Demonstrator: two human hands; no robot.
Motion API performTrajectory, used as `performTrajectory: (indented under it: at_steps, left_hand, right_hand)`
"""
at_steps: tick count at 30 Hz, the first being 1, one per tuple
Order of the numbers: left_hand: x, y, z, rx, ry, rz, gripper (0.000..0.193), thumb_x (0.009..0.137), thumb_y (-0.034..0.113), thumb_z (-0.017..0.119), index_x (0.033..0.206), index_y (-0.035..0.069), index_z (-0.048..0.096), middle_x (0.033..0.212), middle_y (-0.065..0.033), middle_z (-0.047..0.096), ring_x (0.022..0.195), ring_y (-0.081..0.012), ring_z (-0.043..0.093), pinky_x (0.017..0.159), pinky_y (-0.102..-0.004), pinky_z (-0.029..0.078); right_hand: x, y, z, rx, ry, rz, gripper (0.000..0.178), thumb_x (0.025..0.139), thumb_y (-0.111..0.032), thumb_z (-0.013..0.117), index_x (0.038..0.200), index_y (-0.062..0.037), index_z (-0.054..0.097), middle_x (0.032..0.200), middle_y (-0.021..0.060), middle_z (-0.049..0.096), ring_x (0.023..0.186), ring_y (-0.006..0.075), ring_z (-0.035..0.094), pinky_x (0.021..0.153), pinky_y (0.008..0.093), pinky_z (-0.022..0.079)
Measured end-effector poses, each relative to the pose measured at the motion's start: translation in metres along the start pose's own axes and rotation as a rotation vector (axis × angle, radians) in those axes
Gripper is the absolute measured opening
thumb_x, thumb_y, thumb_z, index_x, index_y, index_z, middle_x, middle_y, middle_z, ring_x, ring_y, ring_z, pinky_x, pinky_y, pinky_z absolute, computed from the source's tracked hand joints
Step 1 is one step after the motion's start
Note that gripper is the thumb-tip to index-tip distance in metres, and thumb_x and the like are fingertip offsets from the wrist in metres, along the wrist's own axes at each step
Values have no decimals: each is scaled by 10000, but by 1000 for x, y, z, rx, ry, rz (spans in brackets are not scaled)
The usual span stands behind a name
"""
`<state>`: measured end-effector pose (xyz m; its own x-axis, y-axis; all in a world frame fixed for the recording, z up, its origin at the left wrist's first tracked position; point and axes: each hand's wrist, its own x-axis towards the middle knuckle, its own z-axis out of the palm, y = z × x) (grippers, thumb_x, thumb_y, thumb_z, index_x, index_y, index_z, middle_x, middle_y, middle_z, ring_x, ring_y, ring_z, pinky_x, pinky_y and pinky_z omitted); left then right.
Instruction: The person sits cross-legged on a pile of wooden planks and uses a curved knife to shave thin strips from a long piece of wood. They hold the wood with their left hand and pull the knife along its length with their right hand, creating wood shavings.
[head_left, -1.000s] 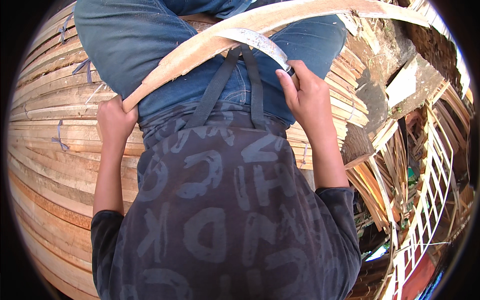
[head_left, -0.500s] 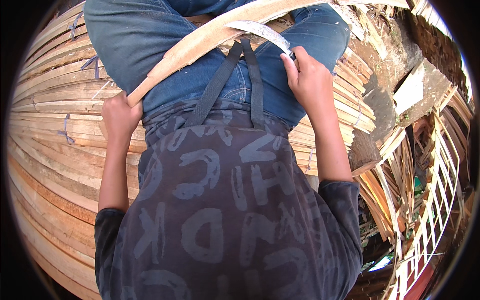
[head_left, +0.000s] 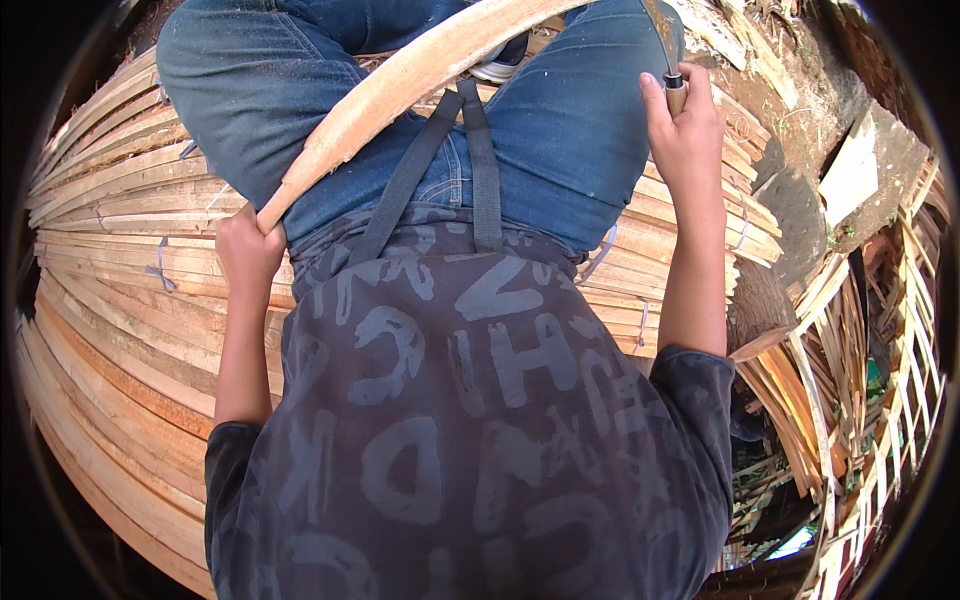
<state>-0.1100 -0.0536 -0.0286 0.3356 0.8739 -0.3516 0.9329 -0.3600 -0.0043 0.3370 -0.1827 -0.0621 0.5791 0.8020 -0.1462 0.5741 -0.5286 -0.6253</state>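
Note:
My left hand (head_left: 250,245) is closed around the narrow end of a long, curved strip of pale wood (head_left: 400,85). The strip slants across my lap, over my jeans, up to the top edge, where its far end is cut off from view. In my right hand (head_left: 688,125) is a knife (head_left: 664,40) with a curved blade and a wooden handle, its fingers wrapped round the handle. The blade points up past my right knee, apart from the strip, and its tip is out of the picture.
Bundles of split wood slats (head_left: 110,330), tied with bluish cord, lie under me and to the left. A stone block (head_left: 870,180) is at the right, near a log end (head_left: 760,310). Thin slats and a lattice of strips (head_left: 905,380) stand at the lower right.
My right hand has moved right and forward, taking the knife blade away from the wood strip and turning it upward. My left hand keeps its grip on the strip's narrow end.

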Motion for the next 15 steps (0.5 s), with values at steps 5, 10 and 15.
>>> performTrajectory:
  at_steps: [5,10,15]
  left_hand:
    - [-16,7,2,-16,35,-132,189,653,116,541,764,-10,627,659,-272,582,640,-470,579,624,-508,465]
    - [-44,36,-7,-49,167,-293,161,654,121,568,773,24,617,641,-239,577,636,-444,588,599,-490,458]
    - [-80,51,0,-68,255,-402,104,642,124,578,701,41,563,600,-206,554,598,-412,585,547,-465,448]
  right_hand:
    - [21,-38,16,239,-70,-100,294,889,-228,682,1026,-20,525,654,202,611,635,361,653,572,438,482]
    - [42,-64,38,290,-252,-255,289,891,-249,685,974,-10,545,647,168,579,581,285,610,571,386,466]
    - [62,-73,45,241,-288,-475,349,898,-324,688,979,-8,566,693,200,611,619,300,645,583,370,490]
